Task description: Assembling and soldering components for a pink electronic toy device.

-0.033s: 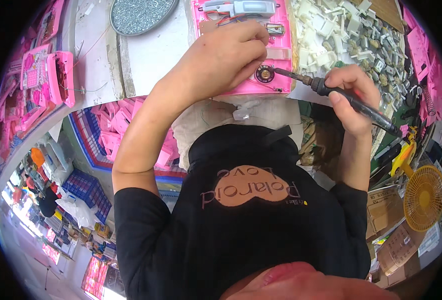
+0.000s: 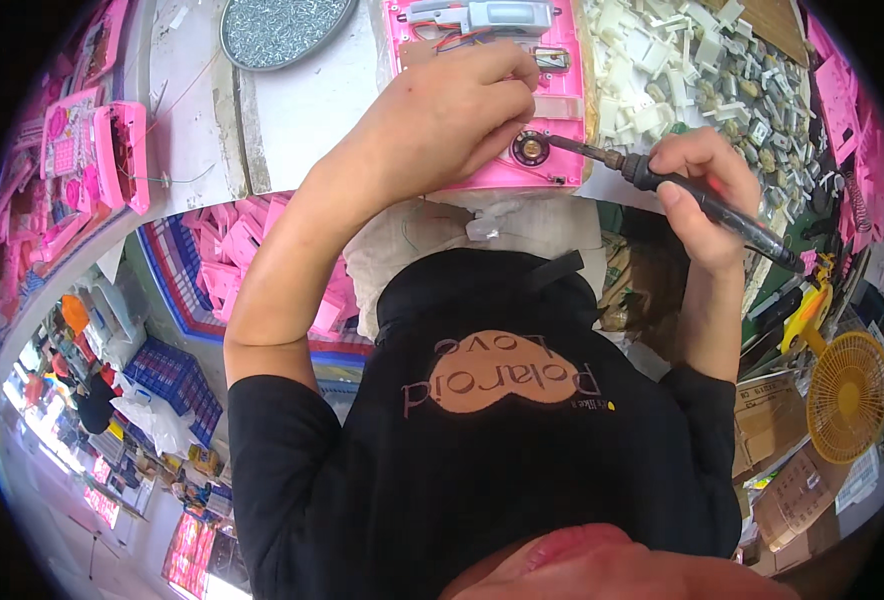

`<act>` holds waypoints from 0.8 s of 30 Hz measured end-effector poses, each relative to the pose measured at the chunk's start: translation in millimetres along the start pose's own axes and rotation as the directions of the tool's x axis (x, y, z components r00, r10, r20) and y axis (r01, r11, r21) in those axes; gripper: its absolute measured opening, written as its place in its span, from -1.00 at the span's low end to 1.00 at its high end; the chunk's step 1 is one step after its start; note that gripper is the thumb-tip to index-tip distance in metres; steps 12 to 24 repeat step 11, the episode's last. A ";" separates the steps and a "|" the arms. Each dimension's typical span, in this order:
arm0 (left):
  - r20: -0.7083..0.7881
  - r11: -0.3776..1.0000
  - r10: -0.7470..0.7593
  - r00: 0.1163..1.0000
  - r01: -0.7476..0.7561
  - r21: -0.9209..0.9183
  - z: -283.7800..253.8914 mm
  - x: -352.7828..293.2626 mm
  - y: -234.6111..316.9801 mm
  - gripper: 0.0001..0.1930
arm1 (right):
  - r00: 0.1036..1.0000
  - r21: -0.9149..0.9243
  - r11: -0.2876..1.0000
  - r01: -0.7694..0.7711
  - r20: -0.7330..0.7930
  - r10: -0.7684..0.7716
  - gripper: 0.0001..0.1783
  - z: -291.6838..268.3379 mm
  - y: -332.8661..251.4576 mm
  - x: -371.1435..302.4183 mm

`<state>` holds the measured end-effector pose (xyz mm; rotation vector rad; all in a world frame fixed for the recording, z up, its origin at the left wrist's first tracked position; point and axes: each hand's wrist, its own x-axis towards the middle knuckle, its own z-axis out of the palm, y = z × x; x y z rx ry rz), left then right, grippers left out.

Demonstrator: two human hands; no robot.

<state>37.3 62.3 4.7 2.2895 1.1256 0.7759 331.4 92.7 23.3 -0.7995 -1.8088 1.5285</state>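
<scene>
My right hand point(image 2: 707, 190) is closed round the black handle of a soldering iron point(image 2: 677, 187). The iron's metal tip points left and meets the edge of a small round speaker point(image 2: 529, 149), or stops just short of it. That speaker sits in an open pink plastic housing point(image 2: 502, 178) on the table's near edge. Over the housing's left side lies my left hand point(image 2: 462, 115), its fingers curled together beside the speaker; whatever they pinch is hidden. Beyond it, a grey-blue module point(image 2: 507, 15) with red and blue wires and a small metal-framed part point(image 2: 552, 60) are set in the housing.
A round tray of small screws point(image 2: 287, 30) stands at the back left. White plastic parts point(image 2: 652, 70) and small metal pieces are heaped at right. Pink toy casings point(image 2: 72, 150) crowd the left; a blue-and-red crate point(image 2: 177, 280) holds more below. A yellow fan point(image 2: 847, 395) is lower right.
</scene>
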 end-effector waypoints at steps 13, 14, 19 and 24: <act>-0.015 1.000 0.006 1.000 -0.006 0.003 1.2 0.0 -1.1 -0.87 | 0.997 -0.096 0.995 0.034 0.075 -0.027 -0.78 -0.1 -3.9 17.2; -0.015 1.000 0.006 1.000 -0.006 0.003 1.2 0.0 -1.1 -0.87 | 0.997 -0.096 0.995 0.034 0.075 -0.027 -0.78 -0.1 -3.9 17.2; -0.015 1.000 0.006 1.000 -0.006 0.003 1.2 0.0 -1.1 -0.87 | 0.997 -0.096 0.995 0.034 0.075 -0.027 -0.78 -0.1 -3.9 17.2; -0.015 1.000 0.006 1.000 -0.006 0.003 1.2 0.0 -1.1 -0.87 | 0.997 -0.096 0.995 0.034 0.075 -0.027 -0.78 -0.1 -3.9 17.2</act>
